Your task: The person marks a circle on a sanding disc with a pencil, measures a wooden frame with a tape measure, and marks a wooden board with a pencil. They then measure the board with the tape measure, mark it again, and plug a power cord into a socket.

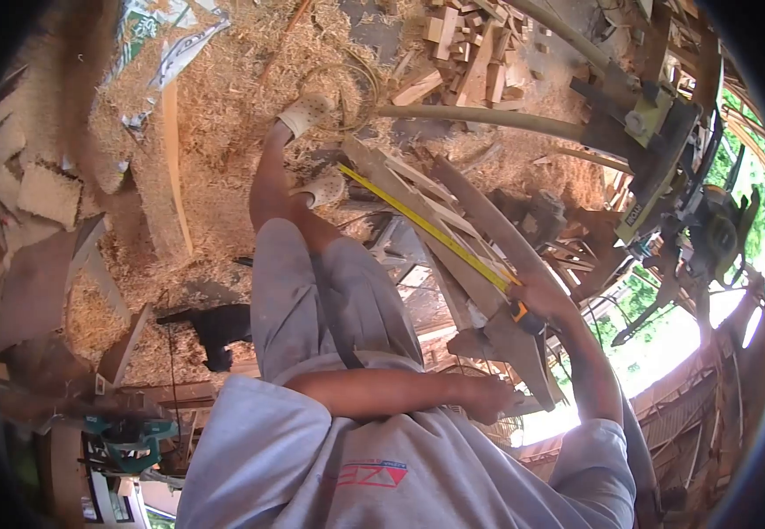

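My right hand [541, 295] is closed at a tape measure [525, 318] with a dark and orange case. Its yellow blade [427, 227] is pulled out in a long straight line, up and left over the wooden boards [457, 280]. My left arm crosses in front of my body to the right. At the boards' near end my left hand [490, 399] has its fingers curled; what they grip, if anything, I cannot make out. The boards lie side by side on my right, some with rough edges.
Sawdust and shavings cover the ground around my feet. Cut wood blocks [475, 53] are piled ahead. A green power tool [136, 441] stands at lower left, a chainsaw [717, 234] at right. A long plank [174, 167] and a hose [488, 116] lie nearby.
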### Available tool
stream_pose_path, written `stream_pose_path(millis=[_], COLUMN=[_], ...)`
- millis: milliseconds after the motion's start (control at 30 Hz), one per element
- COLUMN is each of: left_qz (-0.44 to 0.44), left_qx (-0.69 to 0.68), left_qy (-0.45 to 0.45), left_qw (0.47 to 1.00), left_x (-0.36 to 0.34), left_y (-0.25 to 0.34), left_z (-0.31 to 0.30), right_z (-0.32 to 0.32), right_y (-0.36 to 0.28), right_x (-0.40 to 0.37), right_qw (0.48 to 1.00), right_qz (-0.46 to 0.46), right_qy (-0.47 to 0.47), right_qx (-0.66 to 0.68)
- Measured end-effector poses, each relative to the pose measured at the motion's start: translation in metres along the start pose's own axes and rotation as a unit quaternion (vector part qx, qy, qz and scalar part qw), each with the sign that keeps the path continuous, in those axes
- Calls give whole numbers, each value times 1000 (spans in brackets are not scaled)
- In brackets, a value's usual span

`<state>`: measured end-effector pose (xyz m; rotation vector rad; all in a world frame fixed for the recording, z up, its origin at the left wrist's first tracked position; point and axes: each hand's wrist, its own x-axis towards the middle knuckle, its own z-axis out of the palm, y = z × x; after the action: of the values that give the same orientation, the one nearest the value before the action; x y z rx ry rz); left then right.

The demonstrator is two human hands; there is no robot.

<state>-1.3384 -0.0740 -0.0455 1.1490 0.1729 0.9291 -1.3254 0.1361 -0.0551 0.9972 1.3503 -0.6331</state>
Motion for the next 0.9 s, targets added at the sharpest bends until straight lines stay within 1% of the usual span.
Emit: stream_pose_path(millis=[33,67,100,200,267,300,367,400,467,500,567,700,767,900], left_qz=[-2,-4,12,12,3,-1,-11,-12,-13,-15,-4,-7,-12,-10], left_qx=[-8,-16,8,9,6,2,-10,-11,-20,-23,-38,-38,-36,-49], left_qy=[-20,-40,-18,-13,-23,-33,-63,-63,-66,-67,-47,-51,-34,-37], left_qw=[1000,999,1000,1000,1000,999,998,998,998,997,998,998,999,998], left_x=[-4,-7,-5,0,3,3,0,1,4,5,5,6,7,9], left_y=[7,10,7,4,5,6,11,10,8,6,5,11,12,14], left_z=[-7,-13,-8,-4,-3,-5,-18,-18,-12,-11,-11,-21,-23,-26], right_z=[-3,-5,-8,-11,-12,-8,-3,-6,-13,-13,-12,-12,-14,-18], right_y=[-11,-17,-21,-24,-26,-21,-13,-18,-30,-30,-27,-28,-26,-28], right_x=[-6,-11,-14,-17,-20,-18,-11,-8,-6,-3,3,5,7,5], right_qw=[999,999,999,1000,999,999,998,998,999,999,998,998,999,997], right_qz=[33,28,29,18,32,29,-14,-14,47,47,34,39,18,41], right_qy=[1,-1,8,14,26,26,61,59,1,-2,-13,-2,-2,-1], right_qx=[13,19,10,1,6,6,-17,-17,5,6,50,53,38,58])
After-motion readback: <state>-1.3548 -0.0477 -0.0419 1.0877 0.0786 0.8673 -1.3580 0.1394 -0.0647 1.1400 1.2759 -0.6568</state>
